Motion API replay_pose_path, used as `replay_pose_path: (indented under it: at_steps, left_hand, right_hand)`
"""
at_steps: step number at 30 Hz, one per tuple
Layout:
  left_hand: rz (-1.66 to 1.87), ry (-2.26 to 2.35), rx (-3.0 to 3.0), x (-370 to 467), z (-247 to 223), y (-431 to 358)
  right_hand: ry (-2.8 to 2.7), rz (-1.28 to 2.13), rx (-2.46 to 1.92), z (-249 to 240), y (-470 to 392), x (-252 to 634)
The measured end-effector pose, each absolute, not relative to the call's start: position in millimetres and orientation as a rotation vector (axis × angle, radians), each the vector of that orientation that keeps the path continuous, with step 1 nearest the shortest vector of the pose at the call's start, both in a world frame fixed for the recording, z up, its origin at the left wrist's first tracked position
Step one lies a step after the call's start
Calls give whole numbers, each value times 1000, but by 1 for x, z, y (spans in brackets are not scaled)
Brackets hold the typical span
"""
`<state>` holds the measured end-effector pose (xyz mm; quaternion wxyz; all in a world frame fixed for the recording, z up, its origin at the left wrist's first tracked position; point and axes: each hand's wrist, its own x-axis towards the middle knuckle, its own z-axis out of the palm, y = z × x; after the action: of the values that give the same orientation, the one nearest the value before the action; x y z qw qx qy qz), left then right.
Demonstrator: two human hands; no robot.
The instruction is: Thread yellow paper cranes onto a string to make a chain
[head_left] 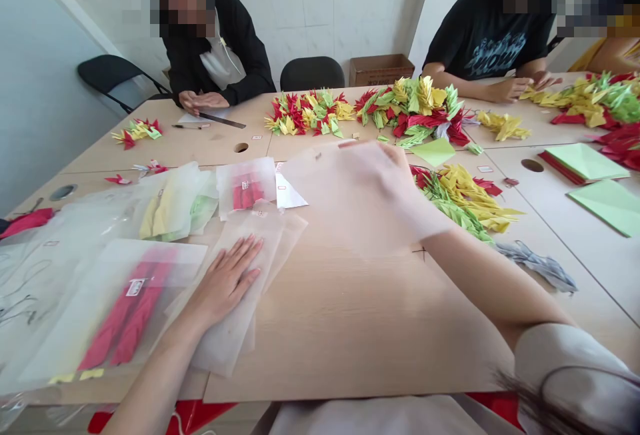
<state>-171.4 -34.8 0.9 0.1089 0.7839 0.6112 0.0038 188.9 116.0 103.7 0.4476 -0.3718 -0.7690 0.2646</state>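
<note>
Left hand (227, 285): open, flat on translucent sleeves (223, 349). Right hand (397, 178): behind raised sleeve (340, 211), grip indeterminate. Low rightward swing could scatter folded-paper pieces (467, 195).

**Paper Pieces Across a Wooden Table**

The pale table (360, 341) bears translucent sleeves (225, 351) beneath the left hand (229, 281), multicoloured folded paper (310, 113) beyond the right hand (397, 171), and green sheets (607, 207) and a grey bundle (543, 266) to its right.
</note>
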Motion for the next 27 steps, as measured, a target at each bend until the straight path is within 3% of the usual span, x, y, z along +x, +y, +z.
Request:
replay_pose_path:
  at_steps: [3,7,13,20,25,27]
  left_hand:
    - [101,1875,2200,-170,14,-35]
    - [522,1847,1873,-132,54,-33]
    - [1085,979,1362,-37,105,-22]
    - [1066,1098,1162,5,119,5]
    - [939,1044,1222,6,125,16]
    - [915,1015,1234,7,128,17]
  right_hand:
    - [-1969,516,-807,105,77,200]
    - [-2183,-76,-668,112,30,202]
    - [-2464,-476,-437,119,-2,180]
    - [-2480,-203,-389,117,0,190]
    - [-2049,98,-869,139,17,222]
    - [-1980,374,-998,144,29,235]
